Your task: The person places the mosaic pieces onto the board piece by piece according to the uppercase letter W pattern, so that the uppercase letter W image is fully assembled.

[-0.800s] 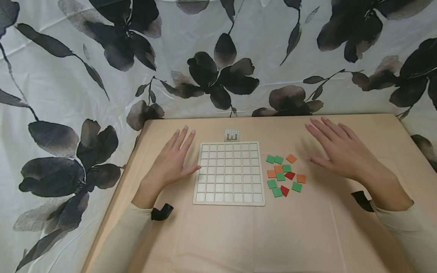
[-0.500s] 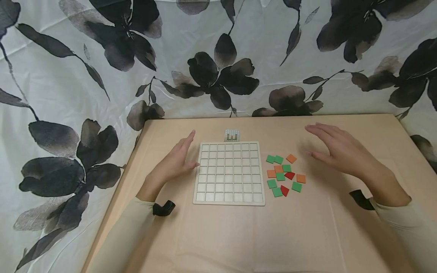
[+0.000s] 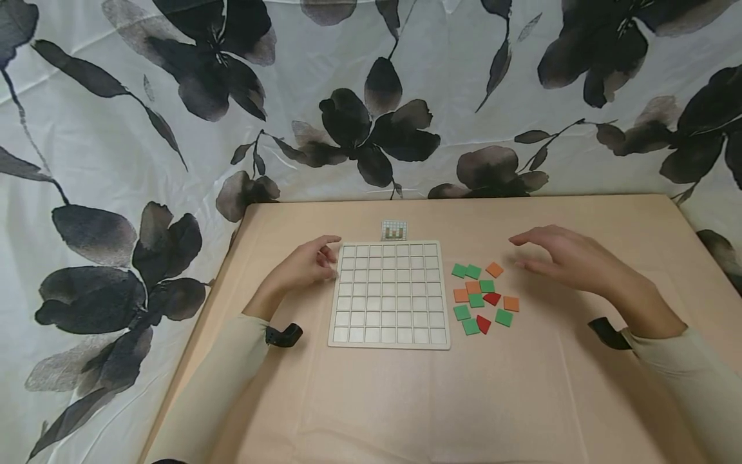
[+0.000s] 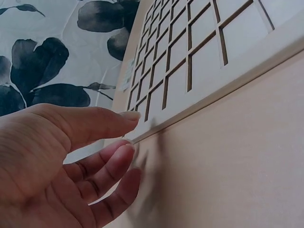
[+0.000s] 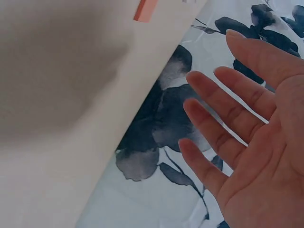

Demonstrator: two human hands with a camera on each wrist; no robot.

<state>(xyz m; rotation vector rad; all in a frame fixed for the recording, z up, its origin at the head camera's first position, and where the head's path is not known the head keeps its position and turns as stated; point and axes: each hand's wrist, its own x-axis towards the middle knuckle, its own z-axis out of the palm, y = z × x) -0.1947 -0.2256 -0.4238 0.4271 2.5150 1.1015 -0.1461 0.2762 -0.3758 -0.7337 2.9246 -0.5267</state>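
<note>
A white grid board [image 3: 389, 295] with rows of square recesses lies flat on the table. Beside its upper left edge is my left hand [image 3: 305, 264], fingers loosely bent. In the left wrist view the thumb and fingers of that hand [image 4: 71, 156] stand apart with nothing between them; whether a fingertip touches the board cannot be told. My right hand [image 3: 570, 258] hovers over the table, right of the loose tiles, holding nothing. Green square tiles [image 3: 504, 317], orange square tiles [image 3: 511, 303] and red rounded-edge pieces [image 3: 484, 324] lie scattered right of the board.
A small card [image 3: 394, 230] printed with a coloured grid pattern lies just beyond the board's far edge. Behind and left of the wooden table [image 3: 493, 399] hangs a white cloth [image 3: 278, 71] with dark flowers. Black bands [image 3: 284, 336] sit at both wrists.
My left hand has bent its fingers and come closer to the board's left edge. The right hand's fingers have lowered, and it has shifted slightly left. Board, card and tiles have stayed put.
</note>
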